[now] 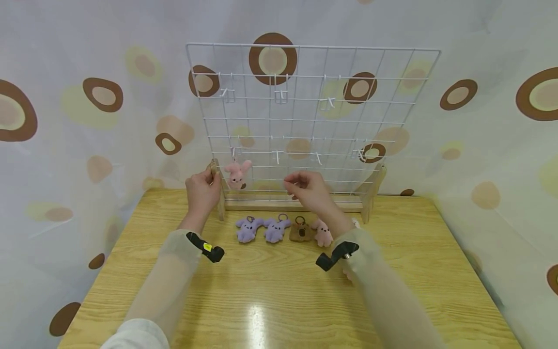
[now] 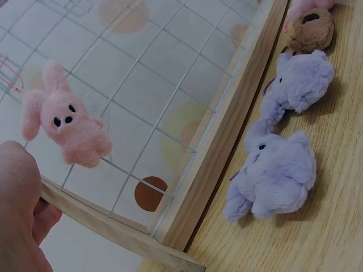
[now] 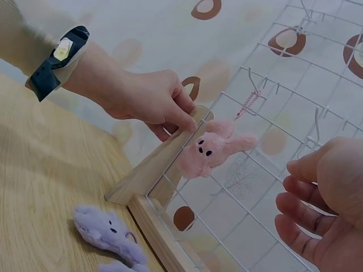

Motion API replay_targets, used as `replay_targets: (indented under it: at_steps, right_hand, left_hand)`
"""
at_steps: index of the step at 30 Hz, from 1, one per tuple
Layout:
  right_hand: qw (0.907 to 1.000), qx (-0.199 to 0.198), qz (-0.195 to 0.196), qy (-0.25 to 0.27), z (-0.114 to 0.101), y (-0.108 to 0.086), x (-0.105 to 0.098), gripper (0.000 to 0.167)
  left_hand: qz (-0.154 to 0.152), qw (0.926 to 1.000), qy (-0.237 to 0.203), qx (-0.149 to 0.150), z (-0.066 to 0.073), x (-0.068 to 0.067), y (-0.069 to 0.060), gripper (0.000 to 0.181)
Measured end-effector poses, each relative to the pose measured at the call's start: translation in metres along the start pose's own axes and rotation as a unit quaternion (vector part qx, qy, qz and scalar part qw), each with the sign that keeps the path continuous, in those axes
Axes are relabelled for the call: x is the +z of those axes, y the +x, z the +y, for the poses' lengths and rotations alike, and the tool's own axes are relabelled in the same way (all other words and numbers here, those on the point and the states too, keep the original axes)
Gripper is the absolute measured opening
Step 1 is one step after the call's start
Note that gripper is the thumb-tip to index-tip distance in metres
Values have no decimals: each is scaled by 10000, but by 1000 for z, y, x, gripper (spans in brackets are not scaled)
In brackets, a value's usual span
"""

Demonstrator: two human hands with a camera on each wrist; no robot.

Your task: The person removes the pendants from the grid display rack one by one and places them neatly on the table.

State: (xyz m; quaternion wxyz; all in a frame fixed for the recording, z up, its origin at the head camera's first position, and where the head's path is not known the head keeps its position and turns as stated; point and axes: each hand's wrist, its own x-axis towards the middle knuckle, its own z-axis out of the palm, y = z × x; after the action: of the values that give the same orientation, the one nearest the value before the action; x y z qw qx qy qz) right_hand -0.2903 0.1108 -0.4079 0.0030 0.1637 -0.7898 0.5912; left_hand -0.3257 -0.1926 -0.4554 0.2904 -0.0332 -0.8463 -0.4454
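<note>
My left hand (image 1: 204,189) pinches the top of the stand's left wooden upright (image 2: 116,229) between thumb and fingers. Just to its right, a pink plush bunny keychain (image 1: 237,177) hangs by a pink chain from a white hook on the wire grid (image 1: 314,47). In front of the grid's lower middle hovers my right hand (image 1: 310,191), its fingers loosely bent; the right wrist view shows nothing held in it. Below, two purple plush keychains (image 1: 248,230), a brown plush keychain (image 1: 301,232) and a pink plush keychain (image 1: 322,233) lie in a row.
Several white hooks (image 1: 276,156) stick out from the grid in two rows. A wooden bar (image 1: 279,205) joins the uprights at the bottom. My right forearm partly covers pale items on the wooden table (image 1: 174,310). Patterned cloth (image 1: 100,43) hangs behind.
</note>
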Motion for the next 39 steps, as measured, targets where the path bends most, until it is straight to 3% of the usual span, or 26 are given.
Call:
replay_targets:
  at_steps: [20,28,39]
  right_hand:
    - [9981,383,346,349,-5,23,34,21]
    - [9992,319,199,116,-9,31,50,16]
    - [9987,333,120,374,-17,46,68,17]
  left_hand:
    - [-6,10000,-49,74,1,0,0,26]
    - [30,9998,20,176,2,-1,1,27]
    - [54,9997,56,227,-1,0,0,26]
